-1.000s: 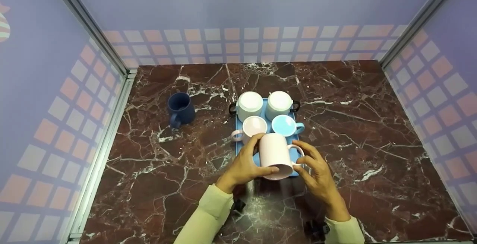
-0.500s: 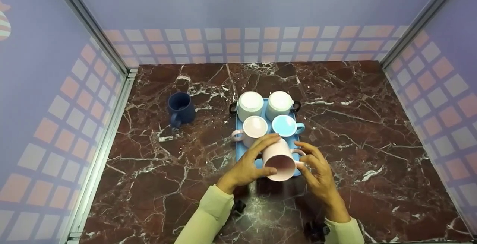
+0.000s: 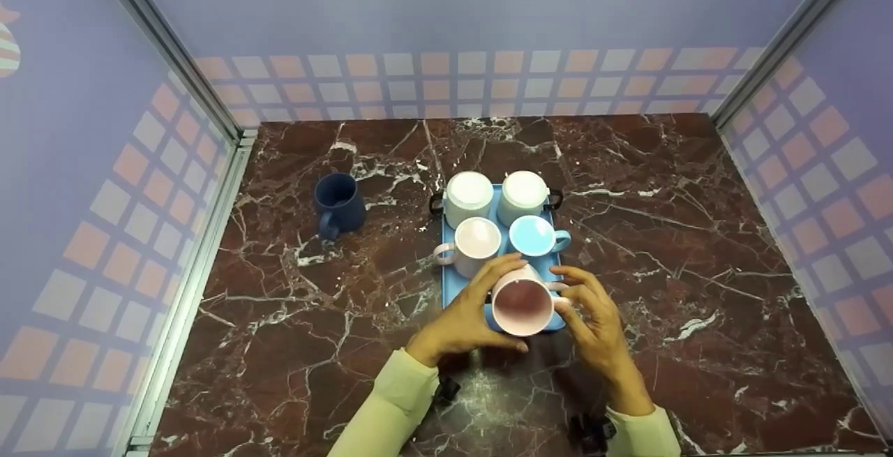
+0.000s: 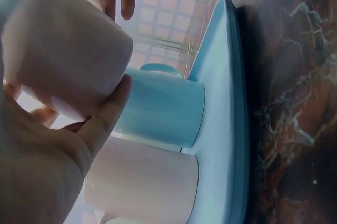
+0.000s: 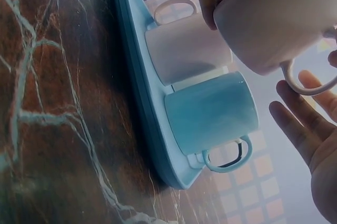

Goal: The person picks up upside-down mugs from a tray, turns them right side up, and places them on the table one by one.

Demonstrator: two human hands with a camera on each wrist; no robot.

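A pale pink mug (image 3: 523, 308) is held in the air over the front of a blue tray (image 3: 452, 289), its mouth facing the head camera. My left hand (image 3: 467, 314) grips the mug's body from the left, with the thumb below it. On the other side my right hand (image 3: 593, 310) pinches the handle between thumb and fingers. Behind the held mug, another pink mug (image 3: 477, 242) and a light blue mug (image 3: 534, 236) stand side by side on the tray. In the left wrist view the tray's light blue mug (image 4: 160, 107) is just beyond my thumb.
Two white mugs (image 3: 469, 195) with black handles stand in the tray's back row. A dark blue mug (image 3: 340, 204) stands apart on the marbled table to the left. Purple panels with checkered bands (image 3: 453, 84) enclose the table at the back and sides.
The held pink mug has tilted, so its mouth has turned up toward the head camera. My left thumb has shifted from the mug's rim to underneath it. The mugs on the tray stay put.
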